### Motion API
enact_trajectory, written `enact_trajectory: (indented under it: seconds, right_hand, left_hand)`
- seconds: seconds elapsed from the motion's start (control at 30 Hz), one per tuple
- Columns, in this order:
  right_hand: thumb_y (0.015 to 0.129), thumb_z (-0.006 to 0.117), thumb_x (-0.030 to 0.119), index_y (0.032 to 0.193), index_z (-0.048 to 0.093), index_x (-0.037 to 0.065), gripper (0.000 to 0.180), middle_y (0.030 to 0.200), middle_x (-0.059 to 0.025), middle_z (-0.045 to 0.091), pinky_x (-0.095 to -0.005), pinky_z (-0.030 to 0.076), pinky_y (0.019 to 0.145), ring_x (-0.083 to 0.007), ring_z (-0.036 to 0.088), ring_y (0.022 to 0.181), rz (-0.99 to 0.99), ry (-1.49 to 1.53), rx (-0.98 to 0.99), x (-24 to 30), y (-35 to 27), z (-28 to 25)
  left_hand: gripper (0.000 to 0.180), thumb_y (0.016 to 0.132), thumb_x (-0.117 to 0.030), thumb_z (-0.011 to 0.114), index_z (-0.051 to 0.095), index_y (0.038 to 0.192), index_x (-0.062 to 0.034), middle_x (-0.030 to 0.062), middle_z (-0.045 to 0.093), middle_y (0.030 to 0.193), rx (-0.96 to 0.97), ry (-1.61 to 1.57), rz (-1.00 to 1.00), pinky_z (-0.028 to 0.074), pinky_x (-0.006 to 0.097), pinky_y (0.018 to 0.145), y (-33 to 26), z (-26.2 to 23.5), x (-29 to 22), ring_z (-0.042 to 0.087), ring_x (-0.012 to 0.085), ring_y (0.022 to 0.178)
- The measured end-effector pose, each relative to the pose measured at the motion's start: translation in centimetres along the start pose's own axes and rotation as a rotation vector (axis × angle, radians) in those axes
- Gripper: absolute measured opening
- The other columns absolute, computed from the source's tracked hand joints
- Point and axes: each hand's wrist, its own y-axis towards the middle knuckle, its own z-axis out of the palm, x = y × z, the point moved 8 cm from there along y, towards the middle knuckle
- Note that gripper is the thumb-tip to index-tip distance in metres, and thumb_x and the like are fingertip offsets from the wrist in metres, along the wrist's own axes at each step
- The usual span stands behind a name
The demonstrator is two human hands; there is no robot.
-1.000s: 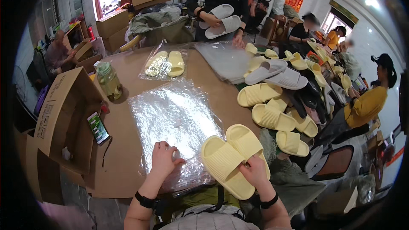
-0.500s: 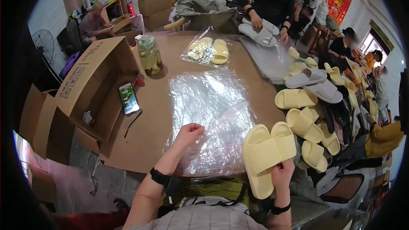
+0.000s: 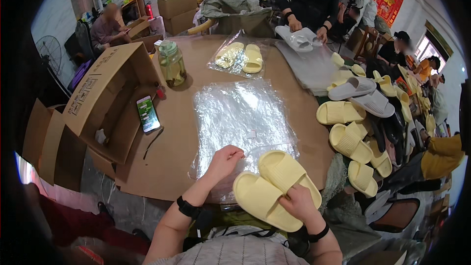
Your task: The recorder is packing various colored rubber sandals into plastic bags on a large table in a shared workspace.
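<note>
A pair of pale yellow slide slippers is in my right hand, whose fingers are closed on the slippers near their straps. They are held over the near edge of the table. My left hand is closed in a pinch on the edge of a clear plastic bag, which lies on a stack of clear bags. The toes of the slippers are close to that bag's edge. How far the bag stands open is hard to make out.
Beyond the stack lies a bagged yellow pair. Left are a jar, a phone and a cardboard box. Loose slippers pile up at right. Across the table, a person's hands hold light grey slippers.
My right hand has brought the yellow slippers leftward, from the table's right side to the bag. My left hand has shifted slightly right with the bag edge. The other person's grey slippers moved slightly.
</note>
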Motion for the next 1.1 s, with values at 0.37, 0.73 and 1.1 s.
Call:
enact_trajectory:
  seconds: [0.37,0.73,1.1]
  right_hand:
    - [0.084,0.073,0.022,0.078,0.063,0.000,0.026,0.076,-0.0188,0.061,-0.0480,0.049,0.059,-0.0374,0.062,0.067,0.125,-0.027,-0.077,0.0,1.9,1.1]
    - [0.087,0.071,0.026,0.089,0.064,0.001,0.026,0.083,-0.0155,0.065,-0.0445,0.049,0.064,-0.0336,0.064,0.073,0.070,-0.133,-0.081,-2.0,7.2,6.6]
    - [0.090,0.065,0.023,0.113,0.056,-0.001,0.034,0.098,-0.0178,0.055,-0.0428,0.049,0.075,-0.0307,0.057,0.089,-0.062,-0.018,-0.140,-4.6,15.8,11.5]
  left_hand:
    - [0.010,0.088,-0.011,0.065,0.069,0.091,-0.0021,0.0107,0.066,0.117,0.106,0.341,0.584,0.044,0.043,0.102,-2.8,2.0,-8.3,0.056,0.0327,0.116]
    - [0.008,0.093,-0.009,0.062,0.068,0.096,-0.0034,0.0085,0.063,0.130,0.179,0.038,0.591,0.038,0.044,0.111,-3.8,3.7,-7.7,0.046,0.0320,0.134]
    - [0.008,0.095,-0.011,0.062,0.065,0.093,-0.0037,0.0084,0.060,0.131,0.349,-0.077,0.628,0.034,0.044,0.111,-7.8,3.1,-9.2,0.045,0.0304,0.130]
